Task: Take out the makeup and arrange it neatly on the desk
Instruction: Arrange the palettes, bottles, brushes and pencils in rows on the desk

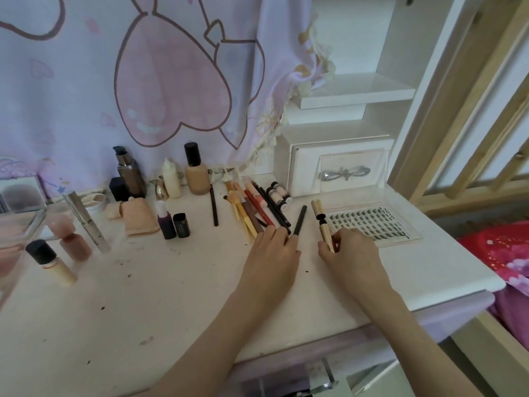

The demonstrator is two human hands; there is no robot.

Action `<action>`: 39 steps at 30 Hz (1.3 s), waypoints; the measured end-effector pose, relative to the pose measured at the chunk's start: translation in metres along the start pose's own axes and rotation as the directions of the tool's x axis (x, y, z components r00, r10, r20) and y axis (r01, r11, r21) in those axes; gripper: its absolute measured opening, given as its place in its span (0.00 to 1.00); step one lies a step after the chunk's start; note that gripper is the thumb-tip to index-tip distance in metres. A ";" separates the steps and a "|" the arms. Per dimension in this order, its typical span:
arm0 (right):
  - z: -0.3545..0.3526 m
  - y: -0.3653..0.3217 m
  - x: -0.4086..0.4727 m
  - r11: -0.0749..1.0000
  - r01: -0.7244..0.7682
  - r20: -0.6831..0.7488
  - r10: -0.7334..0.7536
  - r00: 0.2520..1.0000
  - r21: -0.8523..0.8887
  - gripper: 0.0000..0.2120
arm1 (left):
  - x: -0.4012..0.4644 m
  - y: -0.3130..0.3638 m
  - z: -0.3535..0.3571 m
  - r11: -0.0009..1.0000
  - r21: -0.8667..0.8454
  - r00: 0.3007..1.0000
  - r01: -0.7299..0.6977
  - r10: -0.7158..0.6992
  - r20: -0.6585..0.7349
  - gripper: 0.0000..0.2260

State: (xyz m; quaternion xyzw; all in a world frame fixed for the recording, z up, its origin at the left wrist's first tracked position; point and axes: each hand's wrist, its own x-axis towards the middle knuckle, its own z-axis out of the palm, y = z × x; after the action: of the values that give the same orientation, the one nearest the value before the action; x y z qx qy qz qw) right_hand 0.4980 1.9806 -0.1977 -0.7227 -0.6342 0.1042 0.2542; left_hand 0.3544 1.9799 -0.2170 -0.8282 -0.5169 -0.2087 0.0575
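Left hand: my left hand [274, 250] lies palm down on the desk [143, 305], fingertips pinching the near end of a black pencil [299, 220] that angles away toward the back right; next to it my fingers touch the near ends of the pencil bundle.
Right hand: my right hand [350, 253] is curled round the lower end of a pair of pale wooden-looking sticks [322, 222], one with a black band, held just beside the lash tray.
Pencil bundle: a fan of yellow, red, brown and black pencils [254, 210] lies mid-desk, tips toward the back edge.
Lash tray: a clear tray of false lashes [372, 222] sits flat near the right edge, in front of the small white drawer box [337, 167].
Small tubes: two short black-capped tubes [279, 196] lie between the bundle and the drawer box.
Back row: a dark pump bottle [128, 173], a cream tube [171, 179] and a beige foundation bottle [196, 170] stand upright along the back edge, under the pink curtain [143, 81].
Loose pencil: one dark pencil [213, 206] lies alone, left of the bundle.
Left side: a peach sponge [138, 216], a purple dropper bottle [165, 222], a silver tube [86, 222] and a black-capped vial [51, 262] lie toward the left edge.
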 end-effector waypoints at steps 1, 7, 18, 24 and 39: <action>0.002 -0.003 0.001 1.000 0.000 0.015 0.000 1.000 -0.026 0.11 | 0.000 0.000 -0.001 1.000 0.009 1.000 0.000 0.000 -0.003 0.11; 0.010 -0.016 0.005 0.988 0.036 0.051 -0.028 0.998 -0.150 0.13 | -0.002 -0.005 -0.005 1.000 0.023 1.000 0.008 -0.007 -0.026 0.11; 0.009 -0.037 0.036 0.964 0.210 -0.103 -0.229 0.968 -0.164 0.16 | -0.038 -0.066 -0.021 0.974 -0.050 0.975 0.219 -0.217 0.041 0.21; 0.029 -0.069 0.082 0.947 0.250 0.023 -0.250 0.968 -0.202 0.14 | -0.042 -0.069 -0.015 0.954 -0.027 0.949 0.299 -0.294 0.113 0.23; 0.046 -0.080 0.093 0.973 0.122 0.070 -0.110 0.991 -0.195 0.16 | -0.041 -0.074 -0.016 0.949 -0.054 0.946 0.310 -0.301 0.122 0.23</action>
State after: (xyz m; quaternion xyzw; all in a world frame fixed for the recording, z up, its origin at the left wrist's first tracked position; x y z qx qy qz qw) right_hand 0.4231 2.0869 -0.1813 -0.7029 -0.6897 0.0466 0.1676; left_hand 0.2691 1.9743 -0.2283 -0.7500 -0.6335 -0.1868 -0.0348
